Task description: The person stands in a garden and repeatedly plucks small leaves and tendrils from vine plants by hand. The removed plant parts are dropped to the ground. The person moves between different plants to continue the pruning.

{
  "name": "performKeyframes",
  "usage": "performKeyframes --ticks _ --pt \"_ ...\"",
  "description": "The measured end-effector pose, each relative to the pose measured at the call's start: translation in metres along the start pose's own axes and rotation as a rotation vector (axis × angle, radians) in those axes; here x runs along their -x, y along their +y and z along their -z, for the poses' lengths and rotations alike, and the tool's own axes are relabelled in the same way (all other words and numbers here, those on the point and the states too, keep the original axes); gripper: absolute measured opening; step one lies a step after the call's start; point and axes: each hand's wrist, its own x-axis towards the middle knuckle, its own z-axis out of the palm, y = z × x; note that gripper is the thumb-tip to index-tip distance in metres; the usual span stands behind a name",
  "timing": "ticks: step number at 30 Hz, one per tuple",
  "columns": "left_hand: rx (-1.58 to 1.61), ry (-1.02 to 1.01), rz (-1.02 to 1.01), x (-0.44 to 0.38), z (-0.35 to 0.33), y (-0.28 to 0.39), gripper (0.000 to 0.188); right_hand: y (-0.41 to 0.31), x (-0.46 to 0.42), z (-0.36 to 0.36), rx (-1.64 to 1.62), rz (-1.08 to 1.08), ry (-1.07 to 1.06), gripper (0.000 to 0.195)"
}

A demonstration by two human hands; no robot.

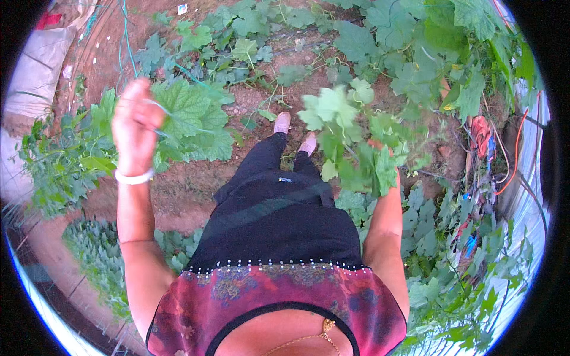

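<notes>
My left hand (137,127), blurred and with a white bangle (133,177) at its wrist, is raised at the left. Its fingers are curled round thin twine (189,124), whose pale strands trail off to the right in front of a broad green leaf (185,107). Farther right, my right hand (382,146) is mostly hidden by foliage. It grips a bunch of lobed-leaf vine shoots (336,109), which stands up and spreads to the left of the hand, partly blurred.
Green twine (128,40) hangs down at the upper left. Leafy vines (249,22) sprawl over bare soil (187,191) and climb densely at the upper right (409,49). An orange cord (519,147) and red cloth (481,135) lie by plastic sheeting (523,213). My shoes (282,122) stand among stems.
</notes>
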Motion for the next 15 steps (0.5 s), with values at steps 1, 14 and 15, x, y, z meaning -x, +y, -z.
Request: performKeyframes --ticks 1,14,15 --pt "-0.003 -0.062 -0.226 -0.007 -0.002 0.013 0.02 0.0 0.01 0.004 0.074 -0.012 0.056 0.022" --pt "-1.315 -0.19 -0.372 -0.04 0.041 -0.116 0.016 0.065 0.11 0.052 0.772 -0.223 0.165 0.034" --pt "-1.31 -0.169 -0.336 -0.035 0.047 -0.118 0.015 0.059 0.109 0.049 0.835 -0.235 0.146 0.035"
